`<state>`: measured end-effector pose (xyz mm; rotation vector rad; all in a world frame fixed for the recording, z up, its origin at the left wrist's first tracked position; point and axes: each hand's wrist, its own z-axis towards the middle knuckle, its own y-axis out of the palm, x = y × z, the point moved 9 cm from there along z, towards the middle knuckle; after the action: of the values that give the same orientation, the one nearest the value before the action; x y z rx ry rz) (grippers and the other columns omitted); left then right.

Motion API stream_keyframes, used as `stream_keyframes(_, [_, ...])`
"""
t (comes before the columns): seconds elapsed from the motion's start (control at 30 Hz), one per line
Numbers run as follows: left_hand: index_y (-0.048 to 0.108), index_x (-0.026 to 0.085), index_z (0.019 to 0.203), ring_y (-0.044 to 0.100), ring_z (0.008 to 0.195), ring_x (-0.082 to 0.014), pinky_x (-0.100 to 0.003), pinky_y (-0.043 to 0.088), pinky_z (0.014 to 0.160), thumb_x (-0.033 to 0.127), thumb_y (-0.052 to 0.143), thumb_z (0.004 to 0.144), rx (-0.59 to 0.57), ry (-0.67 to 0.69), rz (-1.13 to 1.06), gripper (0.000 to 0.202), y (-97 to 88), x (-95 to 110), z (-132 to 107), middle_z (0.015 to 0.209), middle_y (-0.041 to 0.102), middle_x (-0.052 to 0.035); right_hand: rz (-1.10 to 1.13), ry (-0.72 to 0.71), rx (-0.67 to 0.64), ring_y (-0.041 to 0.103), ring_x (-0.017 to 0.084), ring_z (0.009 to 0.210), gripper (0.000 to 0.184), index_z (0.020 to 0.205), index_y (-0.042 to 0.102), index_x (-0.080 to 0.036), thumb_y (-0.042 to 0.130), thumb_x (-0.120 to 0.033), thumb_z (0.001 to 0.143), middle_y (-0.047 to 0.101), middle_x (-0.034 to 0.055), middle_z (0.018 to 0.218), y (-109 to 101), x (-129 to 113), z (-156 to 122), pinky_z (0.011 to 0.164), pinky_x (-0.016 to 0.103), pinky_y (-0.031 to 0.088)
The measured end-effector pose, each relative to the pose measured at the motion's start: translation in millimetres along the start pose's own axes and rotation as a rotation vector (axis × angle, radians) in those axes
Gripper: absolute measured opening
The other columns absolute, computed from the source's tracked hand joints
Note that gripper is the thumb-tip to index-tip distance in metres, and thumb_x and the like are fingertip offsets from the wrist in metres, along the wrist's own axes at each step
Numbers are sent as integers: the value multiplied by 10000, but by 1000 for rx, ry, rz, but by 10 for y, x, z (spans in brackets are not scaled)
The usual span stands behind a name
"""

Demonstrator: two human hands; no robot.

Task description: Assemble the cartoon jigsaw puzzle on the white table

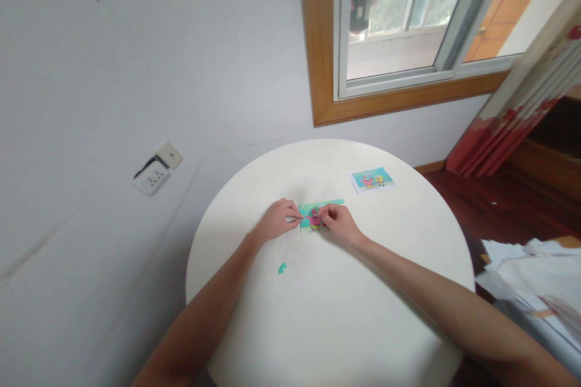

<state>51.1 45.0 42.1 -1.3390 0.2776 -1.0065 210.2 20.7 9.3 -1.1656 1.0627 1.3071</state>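
Observation:
A small jigsaw puzzle [307, 225], teal with a pink figure, lies near the middle of the round white table. At its left edge, the thumb and fingers of my left hand [276, 221] are pinched together on the puzzle. My right hand [340, 224] reaches over the puzzle's right part, fingertips closed on its picture; what sits between them is too small to make out. Nearer to me, apart from the rest, rests a loose teal puzzle piece [282, 268]. Farther back to the right lies a picture card [372, 179] with a pink and a yellow cartoon figure.
The round table [345, 314] stands close to a white wall with a socket [152, 178]. Behind it is a wood-framed window [323, 110]. A pile of papers [535, 272] is at the right, and a red and white curtain [512, 121] hangs beyond.

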Motion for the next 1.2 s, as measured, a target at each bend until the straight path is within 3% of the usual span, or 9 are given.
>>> stream_keyframes(0.3, [770,248,1018,580,888,-191,-325,461,826,288,712,859,26,-28,-23,175,-7,-13,12,901,674,-41,-43,-2,-22,597,134,635,159,765,664,-158,540,-253,741,699,32,728,17,28,-1,626,252,463])
stream_keyframes(0.6, [778,244,937,574,882,-179,-318,456,818,231,650,895,50,-7,-28,135,-18,-1,16,888,662,-37,-77,-40,-64,649,159,739,150,798,667,-160,529,-219,809,719,51,812,61,5,-25,722,289,502])
stream_keyframes(0.73, [776,247,910,574,881,-180,-315,461,822,126,633,835,46,-8,-25,202,-14,12,15,874,658,-28,-331,-269,-212,623,166,798,207,870,705,-172,501,-139,862,708,57,856,265,-297,-194,809,317,488])
stream_keyframes(0.83, [780,246,885,573,896,-185,-317,466,831,86,617,799,36,-8,-28,244,-7,20,12,882,652,-29,-495,-495,-439,611,184,954,270,1021,711,-174,494,-91,881,703,85,1006,588,-523,-500,913,331,463])
stream_keyframes(0.9, [785,250,881,572,910,-187,-323,467,845,68,603,787,50,-16,-32,274,-25,16,12,899,650,-31,-598,-596,-584,565,201,1112,289,1160,672,-175,506,-142,926,674,107,1169,795,-574,-727,985,345,430])
stream_keyframes(1.03, [790,252,834,569,912,-189,-331,462,861,54,590,778,45,-19,-28,287,-43,22,17,913,651,-33,-835,-674,-743,424,262,1316,392,1338,566,-189,541,-324,971,544,120,1429,1041,-504,-998,1063,416,348])
stream_keyframes(1.2, [792,254,824,567,917,-189,-333,459,867,67,591,793,1,-2,-25,277,-28,51,18,933,658,-30,-939,-702,-773,453,255,1277,325,1273,605,-191,533,-312,980,586,109,1374,1074,-483,-1026,1030,400,350])
